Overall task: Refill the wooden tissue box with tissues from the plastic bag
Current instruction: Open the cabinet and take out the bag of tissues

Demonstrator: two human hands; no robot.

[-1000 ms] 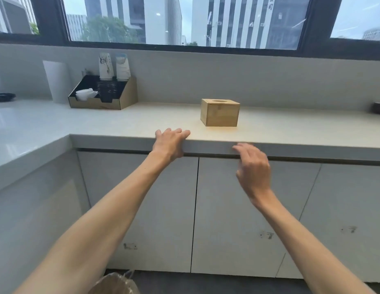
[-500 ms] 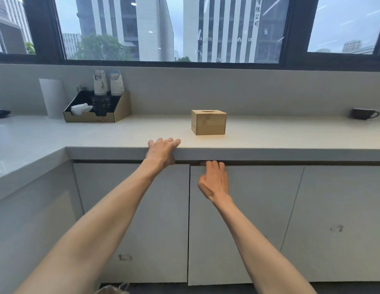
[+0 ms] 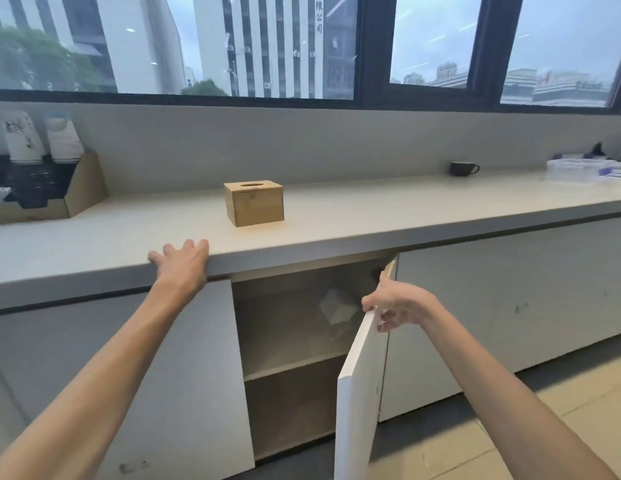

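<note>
The wooden tissue box stands upright on the pale countertop, its oval top slot showing no tissue. My left hand rests flat on the counter's front edge, left of the box. My right hand grips the top edge of a white cabinet door, which is swung open below the counter. Inside the open cabinet, a clear plastic bag with a pale tissue pack lies on the upper shelf, dim and blurred.
A cardboard organiser with paper cups sits at the far left of the counter. A dark mug and a stack of clear packets are at the far right. Closed white cabinet doors flank the open one. Tiled floor lies at lower right.
My right hand took hold of the cabinet door's top edge and pulled it open, revealing the shelves and the bag. My view shifted right. The left hand stayed on the counter edge.
</note>
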